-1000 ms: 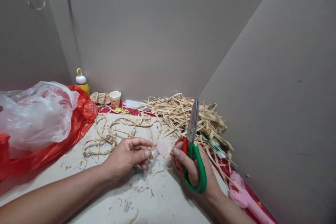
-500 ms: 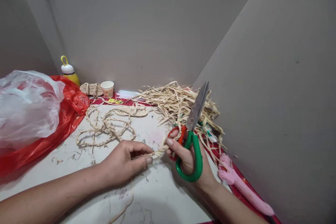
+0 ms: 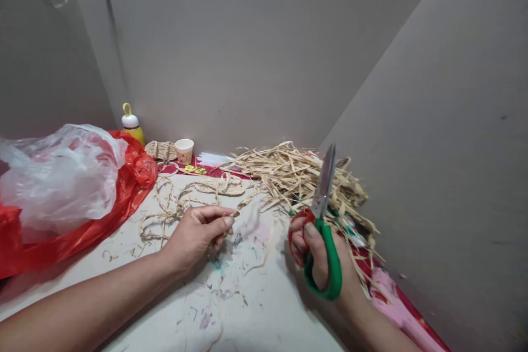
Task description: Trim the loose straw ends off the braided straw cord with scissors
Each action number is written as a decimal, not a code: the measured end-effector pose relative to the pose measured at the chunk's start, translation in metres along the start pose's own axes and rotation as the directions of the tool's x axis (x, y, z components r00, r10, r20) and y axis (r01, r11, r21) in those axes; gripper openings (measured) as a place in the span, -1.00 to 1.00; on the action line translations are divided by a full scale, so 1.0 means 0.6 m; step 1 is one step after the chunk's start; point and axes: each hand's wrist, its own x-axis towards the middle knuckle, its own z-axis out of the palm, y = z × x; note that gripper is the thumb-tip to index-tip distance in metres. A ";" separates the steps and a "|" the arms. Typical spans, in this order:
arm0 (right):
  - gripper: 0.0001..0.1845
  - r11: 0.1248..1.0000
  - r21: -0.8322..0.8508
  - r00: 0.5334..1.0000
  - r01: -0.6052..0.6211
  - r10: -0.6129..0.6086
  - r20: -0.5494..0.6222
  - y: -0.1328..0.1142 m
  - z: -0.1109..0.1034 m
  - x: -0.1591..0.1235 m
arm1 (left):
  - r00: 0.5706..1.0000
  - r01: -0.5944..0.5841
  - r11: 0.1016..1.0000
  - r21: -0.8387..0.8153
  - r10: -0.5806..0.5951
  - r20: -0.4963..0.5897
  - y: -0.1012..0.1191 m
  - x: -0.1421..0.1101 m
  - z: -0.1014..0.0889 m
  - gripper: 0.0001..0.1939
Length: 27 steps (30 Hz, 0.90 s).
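Observation:
My left hand pinches the end of a braided straw cord between thumb and fingers, low over the white table. The cord runs back in loose loops toward a flat woven oval piece. My right hand grips scissors with red and green handles, blades closed and pointing up and away. The scissors stand apart from the cord, to its right. A loose straw strip lies on the table between my hands.
A pile of loose straw lies at the back right. Red and clear plastic bags fill the left. A yellow bottle, a small woven piece and a paper cup stand by the back wall. A pink object lies at right.
My right hand with the scissors has drawn away from the cord to the right. The left hand keeps its pinch on the cord end. A cut strip now lies loose on the table.

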 end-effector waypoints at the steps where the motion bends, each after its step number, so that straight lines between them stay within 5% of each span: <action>1: -0.61 0.988 -0.134 0.997 0.071 -0.067 0.034 0.002 -0.004 0.001 | 0.999 -0.013 1.000 0.000 0.013 -0.030 0.002 0.002 -0.003 -0.68; 3: -0.63 0.883 -0.413 0.974 0.225 -0.188 0.128 0.003 -0.008 0.000 | 0.993 -0.063 0.997 0.045 0.067 -0.097 0.007 0.006 -0.008 -0.69; 6: -0.67 0.606 -0.708 0.931 0.363 -0.271 0.245 0.002 -0.006 -0.002 | 0.969 -0.169 0.970 0.174 0.196 -0.153 0.010 0.010 -0.018 -0.71; 9: -0.72 0.378 -0.837 0.908 0.395 -0.298 0.294 0.006 -0.002 0.001 | 0.934 -0.267 0.912 0.313 0.325 -0.151 0.008 0.012 -0.025 -0.74; 12: -0.73 0.248 -0.885 0.894 0.395 -0.325 0.308 0.012 -0.004 0.006 | 0.902 -0.329 0.851 0.409 0.412 -0.130 0.003 0.010 -0.027 -0.77; 18: -0.73 0.139 -0.910 0.877 0.392 -0.355 0.324 0.010 -0.009 0.010 | 0.883 -0.356 0.789 0.500 0.459 -0.097 0.000 0.008 -0.024 -0.78; 27: -0.61 0.135 -0.883 0.847 0.448 -0.380 0.372 0.009 -0.004 0.007 | 0.814 -0.460 0.646 0.610 0.581 -0.002 -0.010 0.014 -0.028 -0.81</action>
